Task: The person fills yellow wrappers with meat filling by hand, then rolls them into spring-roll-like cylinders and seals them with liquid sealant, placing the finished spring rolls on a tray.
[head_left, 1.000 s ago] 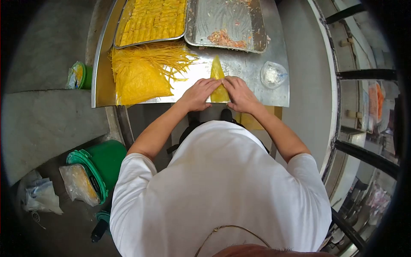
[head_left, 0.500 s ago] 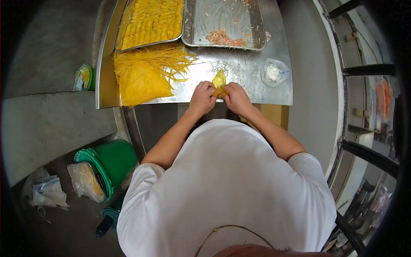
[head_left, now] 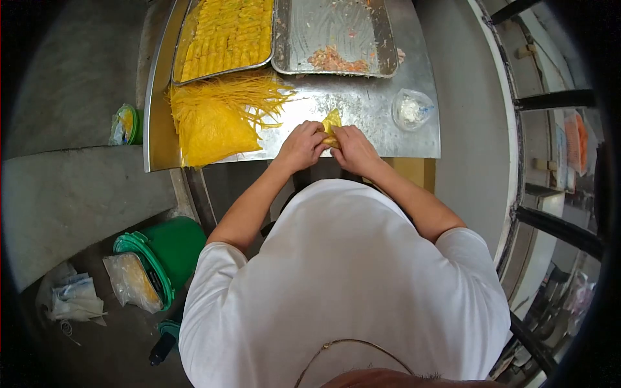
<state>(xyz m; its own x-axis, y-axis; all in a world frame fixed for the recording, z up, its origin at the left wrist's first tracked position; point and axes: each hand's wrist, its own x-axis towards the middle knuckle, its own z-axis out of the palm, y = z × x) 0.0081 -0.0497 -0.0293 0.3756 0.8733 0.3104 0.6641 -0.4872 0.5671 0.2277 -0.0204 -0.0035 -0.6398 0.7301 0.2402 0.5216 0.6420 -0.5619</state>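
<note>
A small yellow wrapper [head_left: 332,120] lies at the front edge of the metal table, partly rolled, its far tip pointing away from me. My left hand [head_left: 305,143] pinches its left end, and my right hand [head_left: 352,147] grips its right end, fingers curled over the near edge. Any filling inside is hidden by the fingers and the wrapper. Left of my hands lies a stack of yellow wrapper sheets [head_left: 213,129] with shredded, stringy edges. Behind it a metal tray of yellow rolls [head_left: 226,39] holds tight rows of finished-looking pieces.
A second metal tray [head_left: 301,64] holds orange-pink shredded filling [head_left: 337,59]. At the right sits a plastic bag of white paste or powder [head_left: 412,110]. A green bucket [head_left: 174,249] stands on the floor at left, with a plastic-wrapped packet [head_left: 132,282] against it. Black metal bars [head_left: 559,233] line the right side.
My fingers have drawn closer together over the wrapper, which shows shorter and more rolled. My left hand has turned slightly inward. The whole view has shifted a little.
</note>
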